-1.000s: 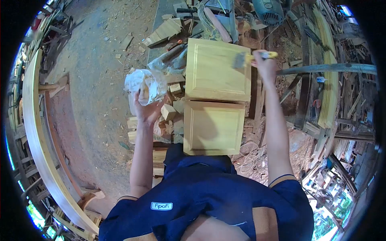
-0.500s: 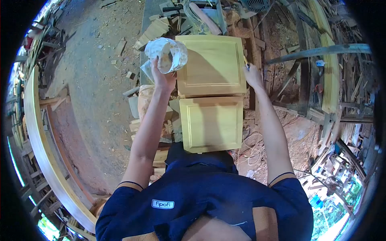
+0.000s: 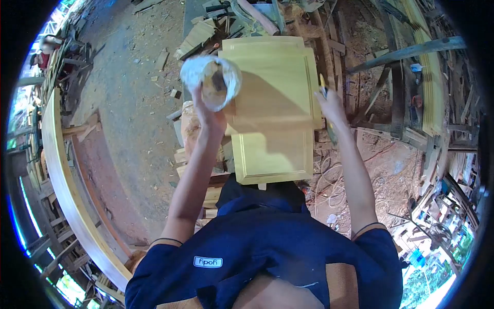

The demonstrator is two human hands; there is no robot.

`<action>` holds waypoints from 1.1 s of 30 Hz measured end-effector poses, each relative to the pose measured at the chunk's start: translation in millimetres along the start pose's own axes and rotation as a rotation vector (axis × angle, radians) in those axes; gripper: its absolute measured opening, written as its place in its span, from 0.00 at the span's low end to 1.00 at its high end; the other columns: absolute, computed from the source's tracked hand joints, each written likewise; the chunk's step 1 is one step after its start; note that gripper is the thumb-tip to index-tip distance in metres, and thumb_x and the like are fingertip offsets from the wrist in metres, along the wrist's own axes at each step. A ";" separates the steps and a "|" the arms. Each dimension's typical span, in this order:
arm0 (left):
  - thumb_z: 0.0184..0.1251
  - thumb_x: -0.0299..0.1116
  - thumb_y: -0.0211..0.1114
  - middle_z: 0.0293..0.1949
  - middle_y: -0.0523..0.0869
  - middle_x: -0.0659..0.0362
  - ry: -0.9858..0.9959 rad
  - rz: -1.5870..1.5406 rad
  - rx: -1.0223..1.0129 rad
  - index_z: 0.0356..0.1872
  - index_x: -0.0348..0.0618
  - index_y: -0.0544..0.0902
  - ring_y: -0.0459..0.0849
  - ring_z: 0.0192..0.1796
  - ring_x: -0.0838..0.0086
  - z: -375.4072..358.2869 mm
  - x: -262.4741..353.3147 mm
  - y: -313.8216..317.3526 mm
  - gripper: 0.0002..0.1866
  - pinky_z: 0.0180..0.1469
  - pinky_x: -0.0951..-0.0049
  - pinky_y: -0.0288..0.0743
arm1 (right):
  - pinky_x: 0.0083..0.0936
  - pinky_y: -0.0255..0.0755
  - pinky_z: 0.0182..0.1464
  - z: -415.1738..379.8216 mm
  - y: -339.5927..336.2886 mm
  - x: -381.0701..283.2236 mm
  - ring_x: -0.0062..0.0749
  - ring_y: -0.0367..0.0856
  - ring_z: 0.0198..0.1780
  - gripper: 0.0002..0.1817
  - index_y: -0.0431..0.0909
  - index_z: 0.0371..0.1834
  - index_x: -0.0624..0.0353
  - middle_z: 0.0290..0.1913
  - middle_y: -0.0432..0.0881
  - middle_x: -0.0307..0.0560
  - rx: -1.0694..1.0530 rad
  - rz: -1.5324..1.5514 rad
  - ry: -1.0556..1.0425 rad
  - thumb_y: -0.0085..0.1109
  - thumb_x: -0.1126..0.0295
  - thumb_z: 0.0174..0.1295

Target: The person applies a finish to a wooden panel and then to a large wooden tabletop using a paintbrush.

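Observation:
My left hand point(image 3: 211, 117) is closed on a round white tub point(image 3: 189, 77), its outside smeared and its mouth facing me. The tub overlaps the left edge of a pale yellow wooden panel point(image 3: 275, 82) with a moulded border. My right hand point(image 3: 333, 108) is at the panel's right edge, fingers closed on a thin tool with a yellow end point(image 3: 322, 81). The tool's kind is unclear. The panel looks raised, with another panel point(image 3: 262, 43) showing behind its far edge. Toward my body, a smaller framed panel point(image 3: 272, 159) lies partly covered by it.
Scrap wood blocks point(image 3: 198, 37) lie beyond the panels on the left. A long pale board point(image 3: 64, 180) runs along the left side. Coiled cord point(image 3: 334, 183) lies on the ground at right, below long timber strips point(image 3: 431, 98). Wood bits litter the floor.
The larger panel has come up and toward me, overlapping the smaller one and uncovering another panel behind. Both hands have moved slightly toward me; the tub's mouth has turned more toward me.

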State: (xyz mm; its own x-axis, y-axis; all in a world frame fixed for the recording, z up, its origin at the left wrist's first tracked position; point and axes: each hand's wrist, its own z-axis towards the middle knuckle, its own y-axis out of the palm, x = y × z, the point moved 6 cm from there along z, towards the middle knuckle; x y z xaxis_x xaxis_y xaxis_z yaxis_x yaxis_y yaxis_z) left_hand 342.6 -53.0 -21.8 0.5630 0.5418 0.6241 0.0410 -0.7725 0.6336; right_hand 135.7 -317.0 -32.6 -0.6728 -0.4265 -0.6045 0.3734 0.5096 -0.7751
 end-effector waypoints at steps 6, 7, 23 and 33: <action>0.64 0.48 0.57 0.63 0.70 0.61 -0.086 -0.050 0.037 0.67 0.52 0.63 0.69 0.65 0.63 -103.1 -18.6 -59.0 0.31 0.66 0.56 0.64 | 0.42 0.71 0.45 -123.6 4.6 55.9 0.57 0.79 0.44 0.20 0.74 0.44 0.69 0.40 0.80 0.65 -0.114 0.039 0.152 0.58 0.60 0.62; 0.65 0.49 0.56 0.63 0.70 0.61 -0.095 -0.055 0.035 0.67 0.52 0.63 0.68 0.65 0.62 -111.8 -26.5 -73.9 0.31 0.66 0.54 0.64 | 0.42 0.71 0.46 -140.1 8.9 68.6 0.57 0.79 0.45 0.20 0.74 0.47 0.69 0.41 0.80 0.65 -0.152 -0.018 0.210 0.58 0.60 0.62; 0.67 0.47 0.54 0.61 0.74 0.59 -0.055 -0.030 0.153 0.65 0.49 0.67 0.72 0.63 0.64 -123.3 -66.8 -131.0 0.27 0.67 0.60 0.64 | 0.46 0.69 0.44 -159.4 46.3 87.3 0.60 0.77 0.42 0.16 0.72 0.38 0.70 0.35 0.77 0.65 -0.043 -0.096 -0.078 0.59 0.65 0.60; 0.68 0.47 0.53 0.62 0.73 0.58 -0.020 0.057 0.063 0.66 0.47 0.65 0.72 0.63 0.65 -113.8 -61.7 -128.5 0.28 0.67 0.59 0.62 | 0.44 0.71 0.45 -147.0 16.6 49.2 0.57 0.78 0.43 0.15 0.75 0.42 0.65 0.39 0.77 0.58 -0.131 -0.184 -0.115 0.57 0.63 0.63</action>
State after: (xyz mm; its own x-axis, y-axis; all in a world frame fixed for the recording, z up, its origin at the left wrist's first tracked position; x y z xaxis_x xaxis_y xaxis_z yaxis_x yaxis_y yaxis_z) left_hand 208.7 50.5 -89.7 0.5819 0.4904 0.6488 0.0602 -0.8215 0.5670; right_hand 14.9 -219.6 -48.2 -0.6420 -0.5993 -0.4782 0.1606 0.5047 -0.8482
